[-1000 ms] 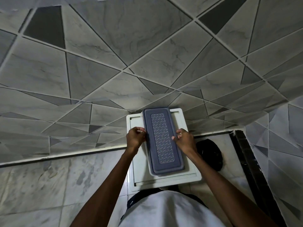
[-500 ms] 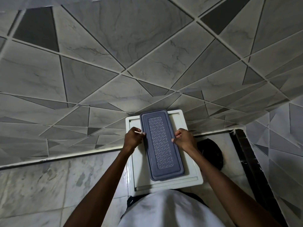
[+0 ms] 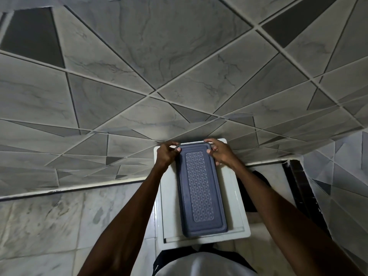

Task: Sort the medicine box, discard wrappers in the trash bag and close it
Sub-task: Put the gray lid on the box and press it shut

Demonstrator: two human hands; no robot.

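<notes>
The medicine box [image 3: 201, 192] is a long grey-blue box with a patterned lid on top, lying lengthwise on a white rectangular stand [image 3: 237, 216] against the tiled wall. My left hand [image 3: 166, 154] grips the lid's far left corner, thumb on top. On the far right corner my right hand [image 3: 220, 153] presses down, fingers curled over the edge. The lid covers whatever is inside the box. A dark shape, possibly the trash bag [image 3: 256, 188], lies on the floor to the right of the stand, partly hidden by my right arm.
A grey tiled wall [image 3: 179, 76] with angular patterns rises right behind the stand. Pale marble floor [image 3: 49, 226] spreads to the left. A dark threshold strip [image 3: 298, 192] and another tiled wall close off the right side. My white shirt shows at the bottom.
Both hands have slid from the middle of the lid's long sides up to its far corners. The box has stayed on the stand.
</notes>
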